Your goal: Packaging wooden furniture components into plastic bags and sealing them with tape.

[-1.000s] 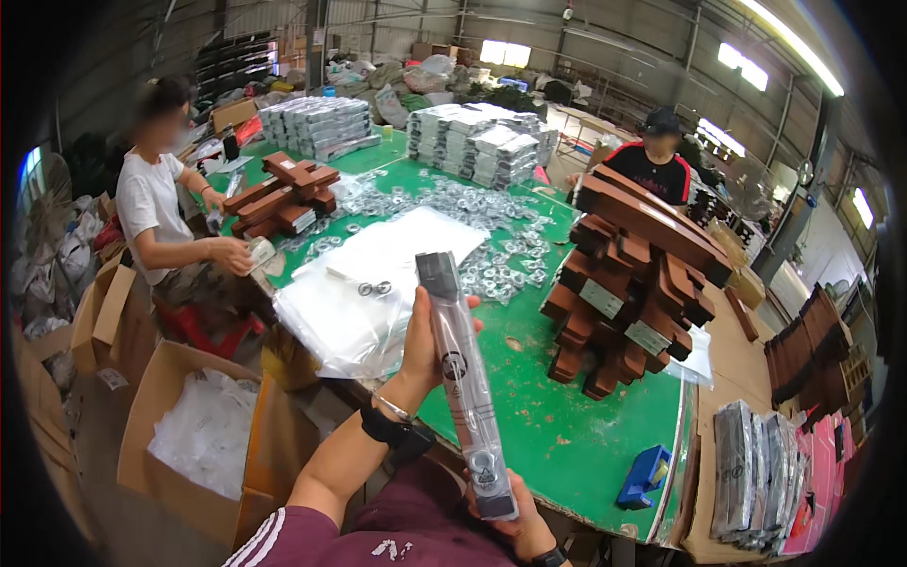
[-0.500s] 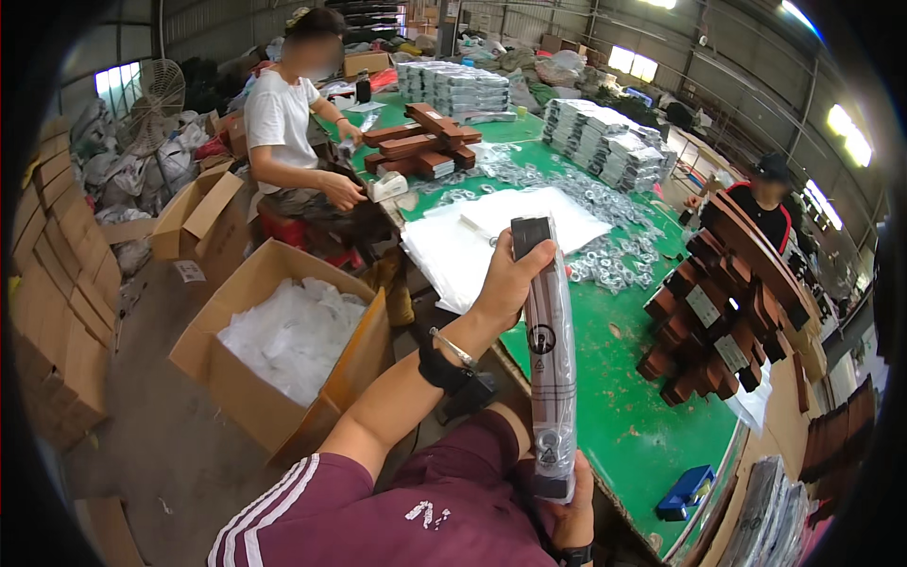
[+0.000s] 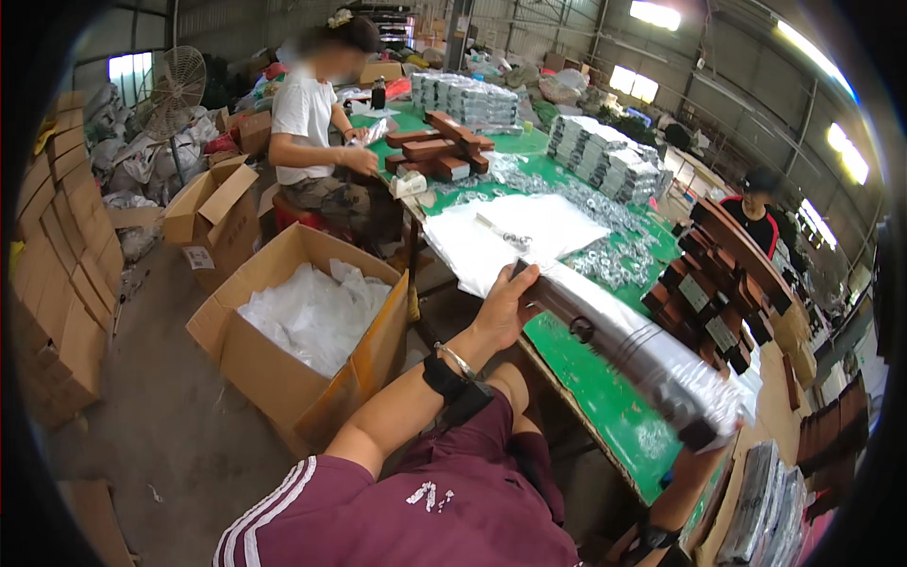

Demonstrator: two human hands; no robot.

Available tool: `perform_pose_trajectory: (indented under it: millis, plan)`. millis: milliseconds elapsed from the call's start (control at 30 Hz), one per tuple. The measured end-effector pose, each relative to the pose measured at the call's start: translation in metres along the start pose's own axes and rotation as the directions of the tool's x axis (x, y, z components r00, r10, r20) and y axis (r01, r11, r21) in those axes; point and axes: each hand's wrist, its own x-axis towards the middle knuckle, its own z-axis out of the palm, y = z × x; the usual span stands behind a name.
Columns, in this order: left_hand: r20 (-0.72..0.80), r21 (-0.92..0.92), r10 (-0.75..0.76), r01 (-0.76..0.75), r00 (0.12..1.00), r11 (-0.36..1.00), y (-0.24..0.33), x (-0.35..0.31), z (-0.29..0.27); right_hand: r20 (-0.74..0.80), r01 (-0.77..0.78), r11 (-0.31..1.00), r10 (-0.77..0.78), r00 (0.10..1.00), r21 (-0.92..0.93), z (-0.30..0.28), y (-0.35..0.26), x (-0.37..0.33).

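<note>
A long dark-brown bar in a clear plastic sleeve (image 3: 619, 340) slants across my front, its near-left end higher up over the sheets and its right end lower. My left hand (image 3: 503, 312) grips its upper left dark end, thumb on top. At the other end, my right hand (image 3: 710, 458) holds the dark tip from beneath and behind, its fingers largely hidden by the bar and plastic. Under the bar lies the green table (image 3: 586, 387), with white plastic sheets (image 3: 515, 231) spread near my left hand.
An open carton of crumpled clear plastic (image 3: 316, 317) stands left of me. Brown bars (image 3: 704, 293) are stacked at right, with more brown pieces (image 3: 439, 146) farther off. Metal rings (image 3: 614, 250) litter the table. A person in white (image 3: 307, 137) sits far left; another (image 3: 756, 217) is at right.
The bar has swung from near upright to a slant toward the right. My right hand has moved right and up with its lower end; my left hand has dropped slightly.
</note>
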Motion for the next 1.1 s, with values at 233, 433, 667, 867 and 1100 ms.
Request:
perform_pose_trajectory:
  millis: [233,433,667,867,1100]
  plan:
    - [0.335,-0.003,-0.192,0.205,0.922,0.979,-0.098,0.024,-0.016,-0.387,0.232,0.940,-0.122,0.914,0.252,-0.012,-0.040,0.108]
    - [0.392,0.362,-0.339,0.196,0.855,0.911,-0.145,0.006,-0.026,-0.025,-0.018,0.937,0.028,0.999,0.348,0.064,-0.050,0.165]
    - [0.587,0.806,-0.159,-0.557,0.793,0.200,-0.158,0.023,-0.011,-0.049,-0.150,0.826,0.209,0.977,0.543,0.042,0.041,0.148]
    - [0.597,0.743,-0.281,-0.386,0.752,0.546,-0.145,0.061,0.026,-0.063,-0.130,0.876,0.179,0.982,0.464,0.047,0.088,0.156]
    - [0.721,0.446,0.067,-0.535,0.690,0.717,-0.119,0.082,0.105,-0.317,-0.160,0.977,0.197,0.928,0.139,0.074,0.098,0.124]
